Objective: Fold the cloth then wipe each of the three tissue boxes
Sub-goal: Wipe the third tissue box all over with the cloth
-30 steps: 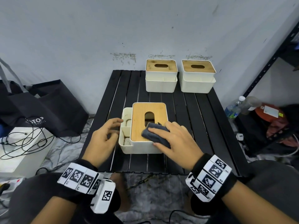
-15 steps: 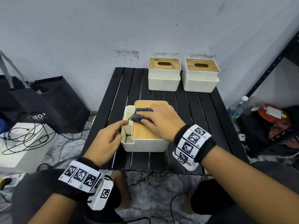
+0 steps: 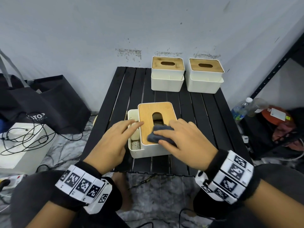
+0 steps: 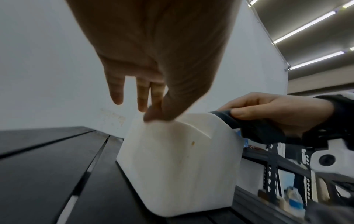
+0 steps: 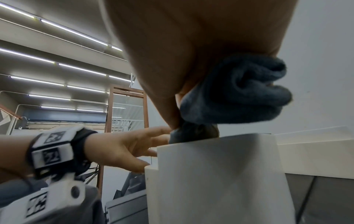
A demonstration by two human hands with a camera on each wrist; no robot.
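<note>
The nearest tissue box [image 3: 148, 150], white with a wooden lid [image 3: 148, 116], stands at the front of the black slatted table [image 3: 205, 122]. My right hand [image 3: 164, 137] grips a bunched dark grey cloth [image 3: 156, 135] and presses it on the lid's near end, just below the slot. In the right wrist view the cloth [image 5: 235, 94] bulges from under the palm above the box [image 5: 220, 174]. My left hand [image 3: 130, 130] lies with straight fingers on the box's left side compartment. Its fingertips [image 4: 151, 115] touch the box rim [image 4: 178, 151]. Two more tissue boxes [image 3: 167, 74] [image 3: 205, 76] stand at the back.
Black bags [image 3: 41, 104] and a white box with tangled cables [image 3: 21, 145] lie on the floor to the left. Plastic bottles [image 3: 240, 107] and a black metal shelf upright [image 3: 276, 66] stand to the right. The wall rises close behind the table.
My right hand has drawn the cloth back from the lid's far left corner to its near end, uncovering the slot. My left fingers have stretched out over the side compartment.
</note>
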